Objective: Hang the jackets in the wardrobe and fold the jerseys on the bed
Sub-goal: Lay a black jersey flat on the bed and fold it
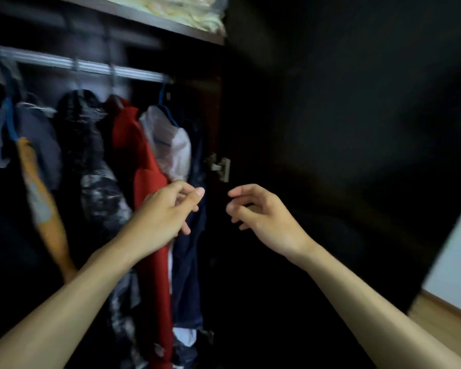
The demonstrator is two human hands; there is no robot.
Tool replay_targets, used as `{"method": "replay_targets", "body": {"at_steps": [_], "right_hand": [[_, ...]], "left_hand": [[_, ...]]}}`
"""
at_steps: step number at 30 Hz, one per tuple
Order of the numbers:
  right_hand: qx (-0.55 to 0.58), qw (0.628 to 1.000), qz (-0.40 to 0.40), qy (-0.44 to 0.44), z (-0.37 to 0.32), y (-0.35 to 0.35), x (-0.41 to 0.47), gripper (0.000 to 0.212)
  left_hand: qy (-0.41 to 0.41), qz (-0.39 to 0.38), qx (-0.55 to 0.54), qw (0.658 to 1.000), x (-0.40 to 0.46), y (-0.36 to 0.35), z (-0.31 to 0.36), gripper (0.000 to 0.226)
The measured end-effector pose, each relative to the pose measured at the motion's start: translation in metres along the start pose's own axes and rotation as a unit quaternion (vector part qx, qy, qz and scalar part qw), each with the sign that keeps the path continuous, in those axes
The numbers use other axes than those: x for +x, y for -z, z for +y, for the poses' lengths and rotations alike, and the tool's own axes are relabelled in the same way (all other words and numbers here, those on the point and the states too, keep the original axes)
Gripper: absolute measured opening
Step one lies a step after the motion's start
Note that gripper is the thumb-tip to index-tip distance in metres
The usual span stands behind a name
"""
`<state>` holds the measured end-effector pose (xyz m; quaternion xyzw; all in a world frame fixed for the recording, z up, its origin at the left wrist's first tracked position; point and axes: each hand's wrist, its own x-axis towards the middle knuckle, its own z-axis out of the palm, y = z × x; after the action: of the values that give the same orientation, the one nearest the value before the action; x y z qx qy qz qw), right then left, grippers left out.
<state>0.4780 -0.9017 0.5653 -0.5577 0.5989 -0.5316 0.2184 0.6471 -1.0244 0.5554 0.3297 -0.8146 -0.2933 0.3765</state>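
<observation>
A dark wardrobe stands open with a metal rail (pixel 96 67) across its top. Several garments hang from the rail: a red jacket (pixel 144 182), a black-and-white patterned jacket (pixel 91 161), a white garment (pixel 171 150) on a blue hanger, and a dark navy jacket (pixel 190 257) at the right end. My left hand (pixel 165 217) is in front of the red and navy jackets, fingers curled, holding nothing I can make out. My right hand (pixel 261 211) hovers beside it, fingers loosely bent and empty. No jerseys and no bed are in view.
The open wardrobe door (pixel 343 129) fills the right side, with a metal hinge (pixel 220 166) near my hands. Folded pale linen (pixel 186 9) lies on the shelf above the rail. An orange item (pixel 45 206) hangs at the left. Wooden floor (pixel 442 323) shows at the lower right.
</observation>
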Motion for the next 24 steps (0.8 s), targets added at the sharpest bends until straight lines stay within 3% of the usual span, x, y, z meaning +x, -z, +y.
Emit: {"method": "replay_targets", "body": {"at_steps": [5, 9, 14, 24], "right_hand": [[-0.03, 0.997, 0.068, -0.019, 0.0, 0.089, -0.086, 0.027], [-0.091, 0.984, 0.15, -0.006, 0.004, 0.152, -0.142, 0.026], [-0.152, 0.959, 0.239, -0.007, 0.017, 0.229, -0.226, 0.02], [-0.161, 0.839, 0.462, -0.238, 0.133, 0.409, -0.464, 0.014]], "left_hand": [[-0.095, -0.088, -0.062, 0.99, -0.011, -0.075, 0.081, 0.04], [-0.16, -0.143, -0.113, 0.97, -0.028, -0.136, 0.151, 0.026], [-0.249, -0.22, -0.159, 0.93, -0.072, -0.211, 0.235, 0.03], [-0.339, -0.421, -0.055, 0.839, -0.159, -0.468, 0.361, 0.043]]}}
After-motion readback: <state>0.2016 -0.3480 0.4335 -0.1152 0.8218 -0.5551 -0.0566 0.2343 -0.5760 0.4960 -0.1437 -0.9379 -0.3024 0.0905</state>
